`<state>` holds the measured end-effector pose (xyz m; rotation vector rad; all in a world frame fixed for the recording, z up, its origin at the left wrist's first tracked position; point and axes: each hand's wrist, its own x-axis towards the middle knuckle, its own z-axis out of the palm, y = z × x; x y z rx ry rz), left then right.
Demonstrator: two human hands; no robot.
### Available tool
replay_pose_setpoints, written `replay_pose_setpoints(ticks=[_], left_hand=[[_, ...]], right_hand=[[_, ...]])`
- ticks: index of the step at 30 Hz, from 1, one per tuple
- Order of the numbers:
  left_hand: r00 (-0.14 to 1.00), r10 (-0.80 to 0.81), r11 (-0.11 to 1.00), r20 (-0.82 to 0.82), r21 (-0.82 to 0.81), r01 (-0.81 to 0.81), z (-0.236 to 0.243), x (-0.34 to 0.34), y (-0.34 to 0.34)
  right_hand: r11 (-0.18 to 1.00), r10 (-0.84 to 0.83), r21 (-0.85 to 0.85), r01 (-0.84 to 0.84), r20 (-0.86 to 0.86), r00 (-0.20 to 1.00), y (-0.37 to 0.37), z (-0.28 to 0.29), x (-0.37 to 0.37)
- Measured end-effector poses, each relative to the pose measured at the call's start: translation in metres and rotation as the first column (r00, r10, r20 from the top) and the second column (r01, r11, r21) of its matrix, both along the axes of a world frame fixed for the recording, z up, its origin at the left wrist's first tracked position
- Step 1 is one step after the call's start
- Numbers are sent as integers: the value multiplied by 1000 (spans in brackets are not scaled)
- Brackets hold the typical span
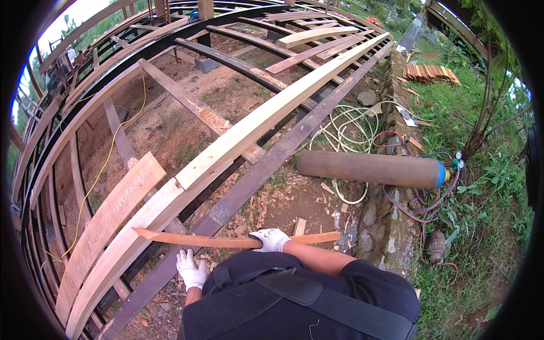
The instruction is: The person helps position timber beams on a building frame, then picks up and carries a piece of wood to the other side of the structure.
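My right hand [271, 240] curls round a thin wooden strip [209, 242] that crosses above the dark beam [258, 177]; my left hand [192, 271], fingers parted, sits by that beam's near edge. With a one-handed hold, the strip could swing, its tip knocking the pale timber [122, 255]. Chips [327, 188] litter bare earth [283, 212]; a cylinder [368, 168] lies rightward.

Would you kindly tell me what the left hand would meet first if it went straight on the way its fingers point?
Most likely the dark beam, right ahead of the left hand; depth is unclear, so they may already touch.
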<state>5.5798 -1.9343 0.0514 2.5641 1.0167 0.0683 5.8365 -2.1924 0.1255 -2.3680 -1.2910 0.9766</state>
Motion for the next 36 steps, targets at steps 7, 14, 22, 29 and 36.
replay_pose_setpoints(ticks=[7, 14, 22, 29, 36], left_hand=[[998, -26, 999, 60, 26, 24, -5, -11, 0], [989, 14, 999, 146, 44, -21, -6, -25, -22], [878, 311, 837, -365, -332, -435, -98, -119, -84], [717, 329, 503, -614, -529, -684, -56, -144, -164], [425, 771, -11, -474, -677, -736, 52, -27, -155]], right_hand=[[987, -74, 143, 71, 15, 997, -15, -17, -20], [993, -45, 108, 52, -68, 997, -6, 5, -17], [972, 232, 36, -232, -6, 973, 37, 0, 18], [882, 466, 41, -469, 66, 882, 75, -6, 54], [871, 491, 93, -483, -104, 865, 69, -98, 121]])
